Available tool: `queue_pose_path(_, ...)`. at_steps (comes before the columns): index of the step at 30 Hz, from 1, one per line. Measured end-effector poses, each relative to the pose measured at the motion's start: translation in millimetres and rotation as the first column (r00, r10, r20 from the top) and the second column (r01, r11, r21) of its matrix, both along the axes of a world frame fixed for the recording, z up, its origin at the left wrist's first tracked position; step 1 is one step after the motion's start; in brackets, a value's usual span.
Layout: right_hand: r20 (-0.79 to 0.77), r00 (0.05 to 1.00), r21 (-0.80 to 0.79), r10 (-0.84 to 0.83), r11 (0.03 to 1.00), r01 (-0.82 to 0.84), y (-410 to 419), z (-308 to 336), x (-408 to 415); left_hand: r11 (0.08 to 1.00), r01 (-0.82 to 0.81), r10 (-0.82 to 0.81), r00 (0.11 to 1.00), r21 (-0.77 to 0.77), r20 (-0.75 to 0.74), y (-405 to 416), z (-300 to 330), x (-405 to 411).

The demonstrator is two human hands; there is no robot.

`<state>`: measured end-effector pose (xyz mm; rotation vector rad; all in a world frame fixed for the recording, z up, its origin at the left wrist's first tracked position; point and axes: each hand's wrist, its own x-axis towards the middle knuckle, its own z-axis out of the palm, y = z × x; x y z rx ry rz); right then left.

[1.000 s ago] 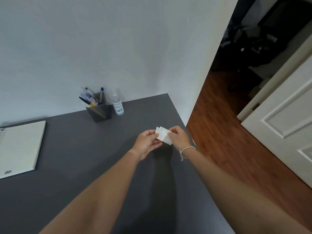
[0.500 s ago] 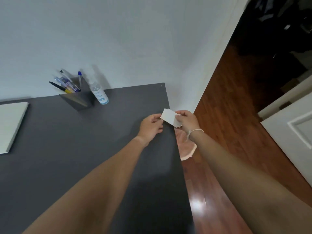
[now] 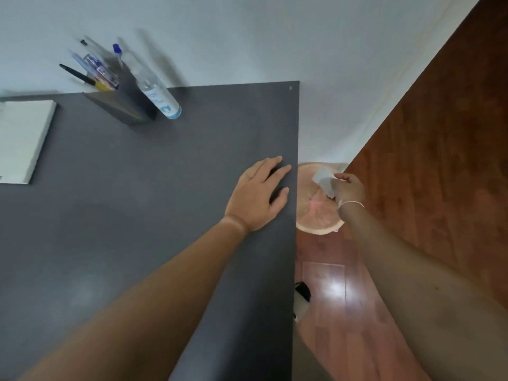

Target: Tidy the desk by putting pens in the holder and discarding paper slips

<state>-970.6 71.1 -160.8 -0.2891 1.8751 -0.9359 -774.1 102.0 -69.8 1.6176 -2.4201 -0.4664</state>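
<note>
My right hand (image 3: 349,188) reaches past the desk's right edge and pinches white paper slips (image 3: 324,180) over a round pink bin (image 3: 316,215) on the floor. On the dark grey desk (image 3: 137,202), close to its right edge, my left hand (image 3: 258,196) lies flat and empty with fingers spread. A dark pen holder (image 3: 123,105) at the desk's back holds several pens (image 3: 96,75).
A small clear bottle (image 3: 159,97) stands right of the holder. A white notebook (image 3: 22,138) lies at the desk's left. The wall runs behind the desk; wooden floor lies to the right, with a small dark object (image 3: 302,292) below the desk edge.
My right hand carried the slips off the desk and down over the bin. My left hand let go of them and settled flat on the desk. The view tilted downward.
</note>
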Motion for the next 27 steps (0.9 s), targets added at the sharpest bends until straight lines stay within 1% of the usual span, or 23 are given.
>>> queue_pose_path(2, 0.025, 1.0, 0.034, 0.009, 0.999, -0.01, -4.8, -14.9, 4.1, 1.0, -0.015, 0.015, 1.0, -0.016, -0.014, -0.2, -0.7, -0.7)
queue_pose_path(7, -0.008, 0.996, 0.08, 0.084, 0.993, -0.084, -16.4, -35.3, 8.2, 0.996, 0.014, -0.016, 1.0, -0.088, -0.023, -0.9, -2.4, 0.1)
queue_pose_path(10, -0.017, 0.991, 0.098, 0.133, 0.987, -0.131, -20.4, -37.3, 5.7, 0.996, 0.005, -0.009, 0.999, -0.089, -0.035, -1.4, -3.1, 1.5)
queue_pose_path(14, -0.026, 0.989, 0.121, 0.144, 0.983, -0.14, -18.5, -34.5, -1.0, 0.997, 0.01, -0.012, 1.0, -0.073, -0.026, -1.4, -2.1, 0.6)
queue_pose_path(18, -0.035, 0.991, 0.078, 0.132, 0.989, -0.129, -8.9, -15.1, -1.9, 1.0, -0.015, 0.015, 1.0, 0.017, -0.003, -1.1, 2.2, 0.1)
queue_pose_path(21, -0.078, 0.99, -0.016, 0.115, 0.993, -0.116, -4.9, 10.7, 3.0, 0.997, 0.002, -0.001, 1.0, 0.072, -0.006, -0.2, 8.1, 1.0)
queue_pose_path(24, -0.135, 0.977, -0.134, 0.167, 0.973, -0.186, -3.8, 52.7, 20.2, 0.994, 0.027, -0.027, 1.0, 0.11, 0.004, 1.9, 20.2, 10.4)
queue_pose_path(27, -0.235, 0.948, -0.245, 0.214, 0.931, -0.271, -0.8, 91.0, 44.7, 0.994, 0.022, -0.019, 0.999, 0.104, -0.03, 6.9, 32.9, 35.6)
